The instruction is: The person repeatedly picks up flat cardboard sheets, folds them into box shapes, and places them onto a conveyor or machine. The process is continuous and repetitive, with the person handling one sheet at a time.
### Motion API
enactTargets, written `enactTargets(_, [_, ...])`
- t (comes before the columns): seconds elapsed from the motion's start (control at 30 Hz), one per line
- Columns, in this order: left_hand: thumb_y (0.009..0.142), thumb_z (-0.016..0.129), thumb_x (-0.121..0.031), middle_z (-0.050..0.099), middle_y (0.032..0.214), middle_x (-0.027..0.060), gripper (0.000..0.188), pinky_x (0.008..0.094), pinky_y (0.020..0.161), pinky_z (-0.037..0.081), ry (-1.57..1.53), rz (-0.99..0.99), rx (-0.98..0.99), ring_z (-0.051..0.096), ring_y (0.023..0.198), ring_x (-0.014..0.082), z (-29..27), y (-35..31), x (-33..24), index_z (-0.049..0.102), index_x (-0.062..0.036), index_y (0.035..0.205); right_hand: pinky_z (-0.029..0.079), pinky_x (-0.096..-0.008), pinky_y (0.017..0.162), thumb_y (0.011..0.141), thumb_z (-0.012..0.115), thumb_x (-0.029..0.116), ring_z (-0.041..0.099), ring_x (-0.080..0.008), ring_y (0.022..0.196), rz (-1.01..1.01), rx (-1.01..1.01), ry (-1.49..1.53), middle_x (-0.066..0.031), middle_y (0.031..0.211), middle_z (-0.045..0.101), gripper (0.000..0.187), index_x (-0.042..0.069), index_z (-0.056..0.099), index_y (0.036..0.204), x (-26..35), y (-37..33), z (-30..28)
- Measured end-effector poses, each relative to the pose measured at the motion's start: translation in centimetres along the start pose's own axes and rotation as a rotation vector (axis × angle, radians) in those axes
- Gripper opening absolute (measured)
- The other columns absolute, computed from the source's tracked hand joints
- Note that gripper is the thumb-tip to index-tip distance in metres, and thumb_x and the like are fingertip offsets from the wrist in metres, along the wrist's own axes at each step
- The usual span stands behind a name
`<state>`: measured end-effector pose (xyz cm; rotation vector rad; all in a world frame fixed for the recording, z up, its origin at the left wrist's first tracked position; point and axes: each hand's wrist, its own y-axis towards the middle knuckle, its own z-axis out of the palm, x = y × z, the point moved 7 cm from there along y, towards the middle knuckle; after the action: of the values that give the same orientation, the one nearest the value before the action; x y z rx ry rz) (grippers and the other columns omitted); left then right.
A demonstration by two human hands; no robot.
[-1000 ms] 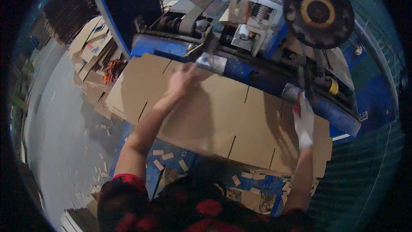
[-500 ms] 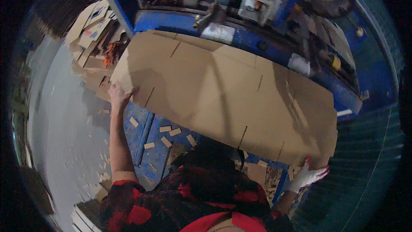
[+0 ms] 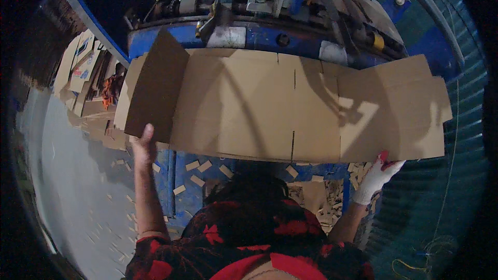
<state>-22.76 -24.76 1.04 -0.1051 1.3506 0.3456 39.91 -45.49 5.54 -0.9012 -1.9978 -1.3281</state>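
Note:
A long sheet of slotted brown cardboard [image 3: 249,109] spans the space before me, creased into panels. Its left end panel [image 3: 158,85] is folded up and looks darker in shade, while the right end panel [image 3: 391,111] tilts slightly upward. My bare left hand [image 3: 144,144] grips the near corner of that left panel, thumb on top and fingers hidden underneath. At the near right edge, my right hand [image 3: 381,176] wears a white glove with red fingertips and holds the sheet there, its fingers mostly under the cardboard.
Beyond the sheet stands a blue machine [image 3: 264,41] with metal parts and a yellow piece [image 3: 378,41]. Small cardboard offcuts [image 3: 226,171] lie on a blue surface and on the grey floor [image 3: 78,176]. Piled cardboard [image 3: 85,80] is at the left, a green corrugated wall [image 3: 461,140] at the right.
The cardboard's left end panel has folded up, and its right end has risen. The sheet now lies more level across the view. My right hand's fingers have moved under the near edge.

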Motion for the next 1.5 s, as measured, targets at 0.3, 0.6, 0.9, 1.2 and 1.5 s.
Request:
enactTargets(0.3, [0.095, 0.051, -0.015, 0.049, 0.133, 0.0164, 0.043, 0.0475, 0.105, 0.038, -0.576, -0.544, -0.102, 0.048, 0.122, 0.0308, -7.8, -0.3, 3.8, 0.041, -0.0001, 0.134, 0.036, -0.041, 0.104, 0.086, 0.057, -0.004, 0.044, -0.0243, 0.124, 0.492, 0.08, 0.576, -0.0135, 0.145, 0.032, 0.069, 0.004, 0.021, 0.144, -6.1, -1.9, 0.9])
enactTargets(0.6, [0.091, 0.054, -0.01, 0.058, 0.118, 0.0158, 0.041, 0.0423, 0.099, 0.044, -0.306, -0.583, -0.064, 0.055, 0.113, 0.0266, -7.7, -0.9, 0.0, 0.045, 0.0031, 0.128, 0.03, -0.042, 0.109, 0.076, 0.064, -0.01, 0.033, -0.0261, 0.132, 0.184, -0.019, 0.397, -0.0141, 0.15, 0.025, 0.086, 0.005, 0.018, 0.146, -0.9, -1.0, -1.2])
enactTargets(0.9, [0.079, 0.063, -0.004, 0.055, 0.125, 0.0194, 0.05, 0.0439, 0.096, 0.042, 1.01, -0.064, 0.433, 0.053, 0.115, 0.0357, 1.5, -3.8, 1.2, 0.05, -0.0008, 0.127, 0.031, -0.0468, 0.107, 0.068, 0.076, 0.004, 0.035, -0.0363, 0.131, -0.347, 0.748, 0.149, -0.0174, 0.142, 0.036, 0.085, 0.01, 0.035, 0.141, 10.9, -7.0, 5.5])
enactTargets(1.2, [0.083, 0.047, -0.001, 0.046, 0.137, 0.0188, 0.057, 0.0427, 0.106, 0.036, 1.071, 0.525, 0.602, 0.048, 0.125, 0.0336, 13.2, -2.2, -0.7, 0.041, -0.0059, 0.139, 0.035, -0.0533, 0.097, 0.07, 0.071, 0.038, 0.044, -0.0384, 0.12, -1.201, 1.286, -0.56, -0.0166, 0.129, 0.047, 0.06, 0.014, 0.057, 0.124, 11.7, -13.0, 12.8])
enactTargets(1.5, [0.075, 0.059, 0.005, 0.063, 0.113, 0.0211, 0.056, 0.0389, 0.082, 0.05, 1.02, 0.379, 0.536, 0.062, 0.101, 0.0353, 16.8, 5.8, -6.3, 0.051, -0.0042, 0.13, 0.037, -0.0545, 0.096, 0.082, 0.056, 0.029, 0.051, -0.0405, 0.113, -1.283, 1.104, -0.383, -0.0223, 0.122, 0.052, 0.049, 0.004, 0.053, 0.124, 14.6, -7.9, 14.1])
